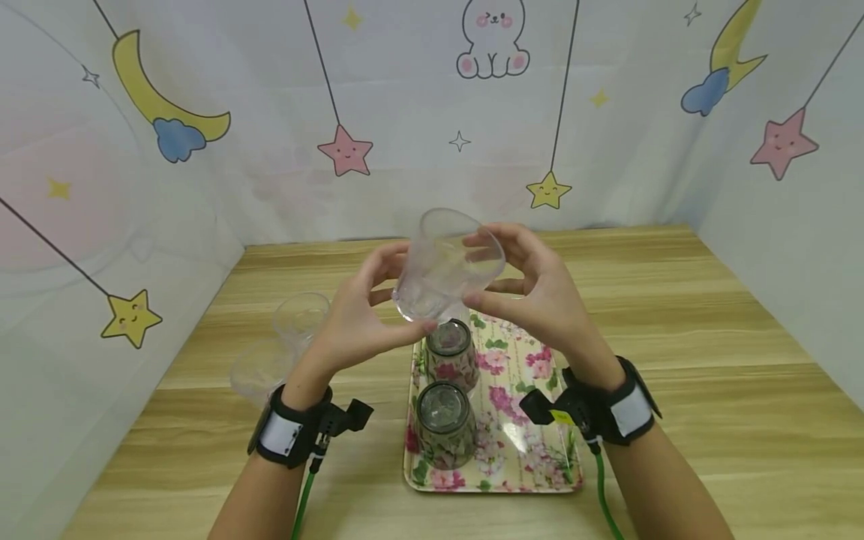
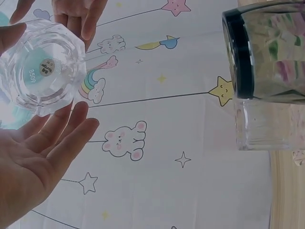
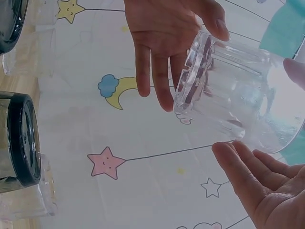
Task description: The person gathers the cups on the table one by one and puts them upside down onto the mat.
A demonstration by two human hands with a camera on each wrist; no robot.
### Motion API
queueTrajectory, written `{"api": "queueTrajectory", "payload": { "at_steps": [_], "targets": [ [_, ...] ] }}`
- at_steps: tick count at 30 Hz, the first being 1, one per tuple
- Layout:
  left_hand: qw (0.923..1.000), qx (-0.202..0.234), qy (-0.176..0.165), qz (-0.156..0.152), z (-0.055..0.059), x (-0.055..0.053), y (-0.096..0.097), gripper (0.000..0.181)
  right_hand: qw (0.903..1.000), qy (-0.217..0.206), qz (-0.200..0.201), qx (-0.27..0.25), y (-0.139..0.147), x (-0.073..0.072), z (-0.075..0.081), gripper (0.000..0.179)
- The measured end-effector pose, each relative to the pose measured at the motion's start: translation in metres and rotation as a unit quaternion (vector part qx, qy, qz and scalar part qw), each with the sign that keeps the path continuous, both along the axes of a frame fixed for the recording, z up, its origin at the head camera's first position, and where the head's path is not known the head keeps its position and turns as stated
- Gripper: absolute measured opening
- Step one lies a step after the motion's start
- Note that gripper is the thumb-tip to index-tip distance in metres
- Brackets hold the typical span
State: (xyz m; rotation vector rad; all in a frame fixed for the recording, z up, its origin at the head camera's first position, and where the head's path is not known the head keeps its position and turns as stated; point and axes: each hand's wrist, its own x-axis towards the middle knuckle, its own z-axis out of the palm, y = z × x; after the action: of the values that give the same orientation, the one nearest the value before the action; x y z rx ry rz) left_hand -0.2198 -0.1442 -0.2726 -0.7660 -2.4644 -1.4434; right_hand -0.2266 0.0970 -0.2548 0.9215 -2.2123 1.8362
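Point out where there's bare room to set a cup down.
The table looks bare between the tray and the right wall; the tray's front right is bare too. It's crowded along the tray's left side, with two upturned dark glasses, and left of the tray, with clear glasses.

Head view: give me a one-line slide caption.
Left hand and right hand hold a tilted clear glass; two dark glasses stand upside down on a floral tray.
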Motion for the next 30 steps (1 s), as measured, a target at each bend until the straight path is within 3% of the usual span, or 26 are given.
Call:
{"api": "queueTrajectory", "payload": {
  "at_steps": [5,18,30],
  "targets": [
    [0.9997,0.016,0.018,0.003,0.002,0.0,-0.003,0.079,0.9999,-0.012,0.005,-0.006,0.001,-0.001,-0.001,0.066],
    [0.9932,0.108,0.044,-0.003,0.008,0.001,-0.012,0.078,0.9982,-0.058,0.014,0.006,0.0,-0.001,-0.002,0.064],
    [0.9806,0.186,0.057,-0.022,0.01,0.0,-0.015,0.077,0.9967,-0.049,0.034,0.054,-0.002,-0.006,-0.004,0.065]
  ]
}}
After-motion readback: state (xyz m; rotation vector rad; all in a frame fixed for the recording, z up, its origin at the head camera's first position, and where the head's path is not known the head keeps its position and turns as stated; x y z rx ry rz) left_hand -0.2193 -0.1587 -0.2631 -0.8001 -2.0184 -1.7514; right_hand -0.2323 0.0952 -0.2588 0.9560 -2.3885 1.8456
